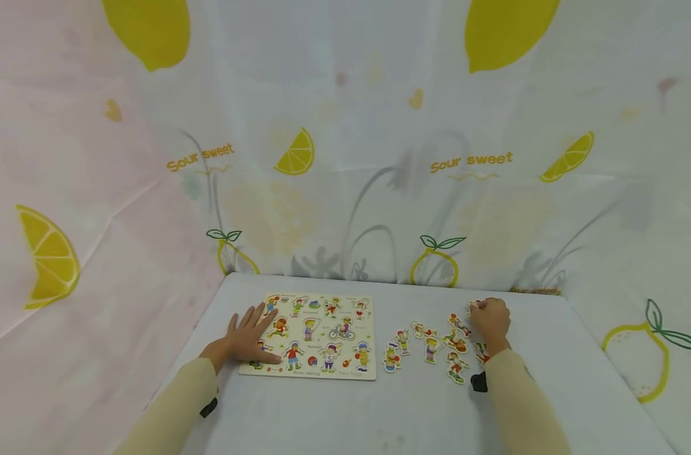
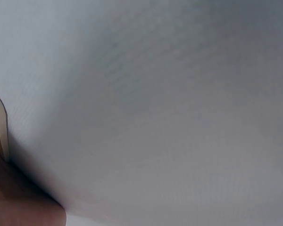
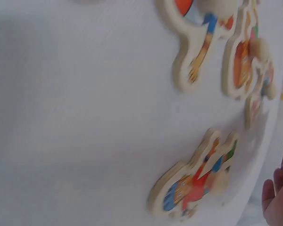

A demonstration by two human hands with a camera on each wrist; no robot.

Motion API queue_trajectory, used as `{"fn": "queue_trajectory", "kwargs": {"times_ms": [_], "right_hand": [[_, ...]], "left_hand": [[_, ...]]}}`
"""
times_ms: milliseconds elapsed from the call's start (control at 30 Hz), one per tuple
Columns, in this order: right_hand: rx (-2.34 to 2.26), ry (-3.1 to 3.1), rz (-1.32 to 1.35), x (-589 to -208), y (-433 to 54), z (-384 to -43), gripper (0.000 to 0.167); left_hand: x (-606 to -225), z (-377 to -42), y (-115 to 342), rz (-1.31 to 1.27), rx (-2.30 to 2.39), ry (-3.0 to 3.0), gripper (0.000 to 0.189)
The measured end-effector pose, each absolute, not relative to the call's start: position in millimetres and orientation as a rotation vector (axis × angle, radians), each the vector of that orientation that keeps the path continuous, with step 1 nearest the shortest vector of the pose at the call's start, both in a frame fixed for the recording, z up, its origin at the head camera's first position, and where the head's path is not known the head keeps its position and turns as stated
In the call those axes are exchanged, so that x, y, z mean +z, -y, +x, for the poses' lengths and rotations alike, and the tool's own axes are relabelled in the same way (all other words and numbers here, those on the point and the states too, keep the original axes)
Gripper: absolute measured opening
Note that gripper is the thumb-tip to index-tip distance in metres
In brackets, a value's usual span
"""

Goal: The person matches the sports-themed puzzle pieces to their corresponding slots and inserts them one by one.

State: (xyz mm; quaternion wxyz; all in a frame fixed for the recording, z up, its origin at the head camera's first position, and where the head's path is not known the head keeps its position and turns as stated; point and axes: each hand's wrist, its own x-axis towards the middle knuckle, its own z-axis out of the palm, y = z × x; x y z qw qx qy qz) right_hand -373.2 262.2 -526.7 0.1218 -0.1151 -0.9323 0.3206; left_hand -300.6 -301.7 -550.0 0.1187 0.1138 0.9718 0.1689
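Note:
My left hand (image 1: pixel 247 338) lies with fingers spread on the left side of a wooden peg puzzle board (image 1: pixel 371 371), printed with cartoon children doing sports. Only the edge of that hand and a corner of the board show in the left wrist view. Right of the board, my right hand (image 1: pixel 492 323) has curled fingers that pinch a puzzle piece (image 1: pixel 472 306), mostly hidden by the fingers. Below this hand lies another figure piece (image 1: pixel 482 352), partly covered by the wrist. In the right wrist view, fingertips (image 3: pixel 279 181) appear at the right edge.
Several loose figure pieces lie between the board and my right hand, among them a figure in a yellow hat (image 1: pixel 431 349) and one with a red ball (image 1: pixel 391 359). The white table (image 1: pixel 345 417) ends at a lemon-print cloth backdrop (image 1: pixel 345 208).

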Motion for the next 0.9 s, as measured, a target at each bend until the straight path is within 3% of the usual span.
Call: {"fn": "queue_trajectory", "kwargs": {"times_ms": [567,900], "right_hand": [[1.116,2.64,0.043,-524,-150,-384,0.021],[1.194,2.504,0.352,-532,-113,-377,0.014]], "left_hand": [[-584,-314,307,0.302,0.37,-2.894,0.132],[-574,-311,307,0.298,0.401,-2.89,0.133]]}}
